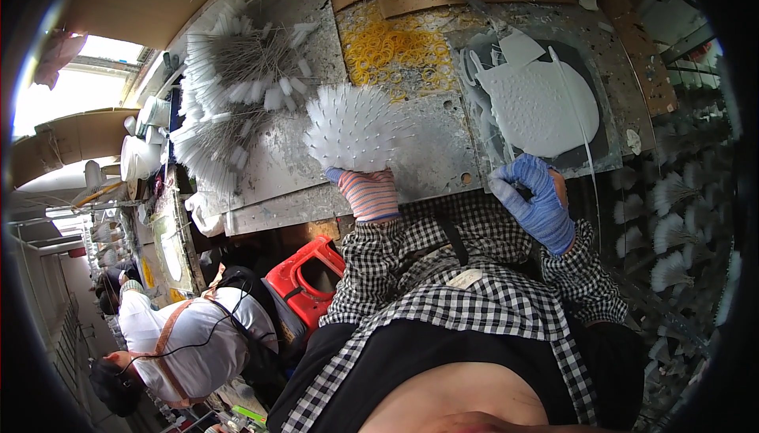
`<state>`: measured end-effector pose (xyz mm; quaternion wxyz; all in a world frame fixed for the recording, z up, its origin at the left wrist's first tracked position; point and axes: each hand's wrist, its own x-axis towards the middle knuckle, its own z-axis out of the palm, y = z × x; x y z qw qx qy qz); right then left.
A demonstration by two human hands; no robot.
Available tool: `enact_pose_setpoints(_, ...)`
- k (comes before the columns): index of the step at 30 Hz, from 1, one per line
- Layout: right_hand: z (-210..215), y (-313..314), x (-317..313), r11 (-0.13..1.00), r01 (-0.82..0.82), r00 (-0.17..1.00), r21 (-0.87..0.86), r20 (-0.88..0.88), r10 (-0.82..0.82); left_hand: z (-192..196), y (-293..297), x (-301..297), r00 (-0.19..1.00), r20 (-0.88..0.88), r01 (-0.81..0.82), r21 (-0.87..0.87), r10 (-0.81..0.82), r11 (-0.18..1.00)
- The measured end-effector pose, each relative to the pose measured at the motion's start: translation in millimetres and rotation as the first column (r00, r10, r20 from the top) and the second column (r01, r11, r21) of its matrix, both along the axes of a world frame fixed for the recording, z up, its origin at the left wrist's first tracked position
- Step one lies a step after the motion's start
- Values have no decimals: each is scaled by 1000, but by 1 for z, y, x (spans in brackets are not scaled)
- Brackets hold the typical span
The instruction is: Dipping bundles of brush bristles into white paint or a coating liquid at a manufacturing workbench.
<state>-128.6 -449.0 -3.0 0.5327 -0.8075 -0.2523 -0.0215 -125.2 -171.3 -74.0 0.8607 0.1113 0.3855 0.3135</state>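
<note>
My left hand (368,193), in an orange-and-blue striped glove, is closed around the lower end of a fanned bundle of white-tipped thin stems (348,128) at the table's near edge. The held ends are hidden in the glove. My right hand (536,200), in a blue glove, is off the near edge of a dark board (607,109) with curled fingers; anything in them cannot be made out. Thick white paste (545,105) is spread over this board. A long thin white strip (581,117) crosses the paste and hangs past the edge, to the right of my right hand.
Loose piles of white-tipped stems (245,69) lie at the table's left. Many yellow rings (395,52) are scattered at the far middle. A red plastic stool (308,279) stands below the table; another person (198,338) works at left. More white bundles (672,196) hang at right.
</note>
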Motion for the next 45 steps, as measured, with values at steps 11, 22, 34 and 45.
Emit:
enact_pose_setpoints(11,-9,-1,2,1000,-13,998,26,58,12,-8,30,-10,927,150,269,377,-345,886)
enact_pose_setpoints(22,22,-8,17,999,-33,997,2,73,33,72,23,43,888,-189,331,896,-419,296)
enact_pose_setpoints(34,25,22,69,971,-108,964,-215,216,155,81,-43,116,517,-427,502,853,-741,-142)
enact_pose_setpoints(45,-2,13,116,839,125,986,-530,162,-45,67,-103,163,541,-204,445,893,-816,72)
